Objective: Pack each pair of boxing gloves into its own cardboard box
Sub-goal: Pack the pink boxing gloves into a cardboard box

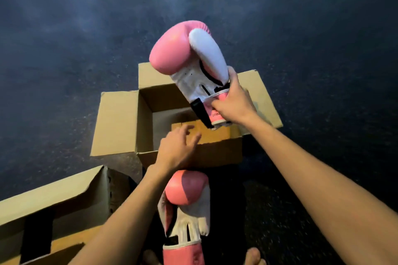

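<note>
My right hand (233, 101) grips the cuff of a pink and white boxing glove (185, 58) and holds it upright above an open cardboard box (120, 122) on the floor. The glove's padded end points away from me. My left hand (176, 146) hovers with spread fingers over the box's near edge and holds nothing. A second pink and white glove (186, 202) lies on the floor just in front of the box, between my arms, with its cuff toward me.
Another open cardboard box (53, 204) stands at the lower left, with dark tape inside. The floor (64, 49) is dark speckled carpet all around. My bare toes (255, 257) show at the bottom edge.
</note>
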